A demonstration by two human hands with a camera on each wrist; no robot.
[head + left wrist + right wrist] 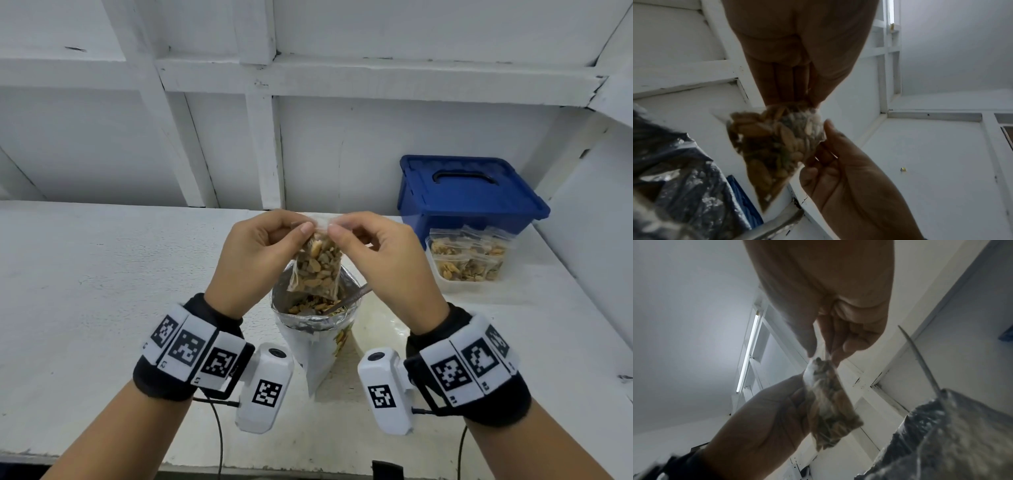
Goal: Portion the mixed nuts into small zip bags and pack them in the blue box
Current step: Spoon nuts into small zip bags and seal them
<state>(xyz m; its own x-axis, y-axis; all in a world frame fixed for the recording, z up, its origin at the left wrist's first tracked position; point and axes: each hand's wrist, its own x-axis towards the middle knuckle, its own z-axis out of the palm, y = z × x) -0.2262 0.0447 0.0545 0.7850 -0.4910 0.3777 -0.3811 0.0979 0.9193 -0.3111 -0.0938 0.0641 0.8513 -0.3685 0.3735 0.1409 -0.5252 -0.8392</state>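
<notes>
- ok so right now my left hand (260, 246) and right hand (373, 253) both pinch the top strip of the small zip bag (317, 270), thumb against forefinger on each side, other fingers curled in loose
- the bag hangs full of mixed nuts right over the open mouth of the big foil pouch (315, 308), so I reckon this is the sealing step. Can't tell from any view whether the zip is actually closed along its whole width
- biggest worry: if the strip isn't pressed shut all the way, nuts dump out the moment I tip it. At least a spill here would land back in the pouch
- the bag looks stuffed nearly to the top, so a nut sitting in the zip track could stop it closing
- a spoon handle (356, 294) sticks out of the pouch toward the right, near my right wrist. Dropping my hand could knock it and topple the pouch, which stands upright on its own
- the blue box (469, 192) sits far right with its lid on, so it needs opening first
- a clear tub (459, 284) of filled bags sits just in front of the box
- loads of bare table (102, 274) on the left, the right side is crowded and a wall closes it off
</notes>
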